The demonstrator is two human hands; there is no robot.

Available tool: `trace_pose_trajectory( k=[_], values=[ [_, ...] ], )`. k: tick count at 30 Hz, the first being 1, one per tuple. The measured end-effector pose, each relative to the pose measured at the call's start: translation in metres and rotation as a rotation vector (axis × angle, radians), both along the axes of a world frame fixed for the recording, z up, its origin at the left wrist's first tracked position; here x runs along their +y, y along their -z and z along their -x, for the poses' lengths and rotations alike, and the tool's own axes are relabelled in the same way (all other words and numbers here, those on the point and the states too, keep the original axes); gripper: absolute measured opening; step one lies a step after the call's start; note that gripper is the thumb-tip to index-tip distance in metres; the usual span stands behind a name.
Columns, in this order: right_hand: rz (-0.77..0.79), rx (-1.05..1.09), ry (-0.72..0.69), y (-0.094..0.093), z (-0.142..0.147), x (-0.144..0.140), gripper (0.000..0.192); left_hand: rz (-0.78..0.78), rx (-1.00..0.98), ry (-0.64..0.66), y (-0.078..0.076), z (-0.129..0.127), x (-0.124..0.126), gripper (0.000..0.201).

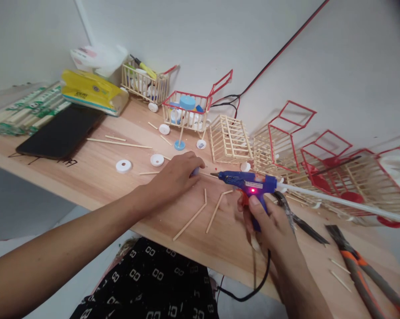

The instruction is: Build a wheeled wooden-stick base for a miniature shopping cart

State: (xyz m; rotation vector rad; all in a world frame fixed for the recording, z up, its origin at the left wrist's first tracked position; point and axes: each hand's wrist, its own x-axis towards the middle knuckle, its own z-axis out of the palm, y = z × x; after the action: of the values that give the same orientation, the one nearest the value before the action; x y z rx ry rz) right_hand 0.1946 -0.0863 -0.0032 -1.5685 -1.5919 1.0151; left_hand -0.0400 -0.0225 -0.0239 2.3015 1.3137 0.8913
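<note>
My right hand point(269, 212) is wrapped around the handle of a blue hot glue gun point(246, 180), its red light on and a long white glue stick point(336, 201) running out of its back. The nozzle points left, toward my left hand point(180, 173). Fingers of that hand are curled on a small blue piece point(195, 171), perhaps a bottle cap, mostly hidden by them. A thin stick lies between the fingers and the nozzle; whether they touch is unclear. Two bent wooden sticks point(190, 221) rest on the table below, and white bottle caps point(123, 166) with holes lie to the left.
Small stick-built carts point(186, 110) line the wall, some red-trimmed and filled with caps. Left are a black phone point(62, 130), a yellow packet point(93, 91) and wrapped stick bundles point(27, 108). Orange-handled pliers point(359, 266) lie at right. The gun's black cord point(249, 294) hangs past the table edge.
</note>
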Motion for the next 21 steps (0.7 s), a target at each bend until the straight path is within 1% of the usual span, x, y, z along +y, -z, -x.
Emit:
trace_pose_trajectory(
  k=[3, 5, 12, 15, 21],
  values=[
    [0.095, 0.254, 0.041, -0.003, -0.001, 0.001, 0.037, 0.007, -0.018, -0.004, 0.0, 0.001, -0.001, 0.026],
    [0.152, 0.382, 0.053, -0.005, -0.001, 0.001, 0.037, 0.008, -0.032, -0.012, 0.0, 0.002, -0.001, 0.028],
    [0.256, 0.66, 0.064, -0.006, -0.002, 0.006, 0.03, 0.006, -0.049, -0.016, 0.0, 0.005, -0.003, 0.031],
    [0.344, 0.81, 0.077, -0.008, -0.004, 0.008, 0.026, 0.002, -0.045, -0.022, 0.002, 0.006, -0.003, 0.031],
    [0.543, 1.161, 0.039, -0.009, -0.011, 0.006, 0.018, -0.009, -0.035, -0.019, 0.007, 0.008, -0.001, 0.028]
  ],
)
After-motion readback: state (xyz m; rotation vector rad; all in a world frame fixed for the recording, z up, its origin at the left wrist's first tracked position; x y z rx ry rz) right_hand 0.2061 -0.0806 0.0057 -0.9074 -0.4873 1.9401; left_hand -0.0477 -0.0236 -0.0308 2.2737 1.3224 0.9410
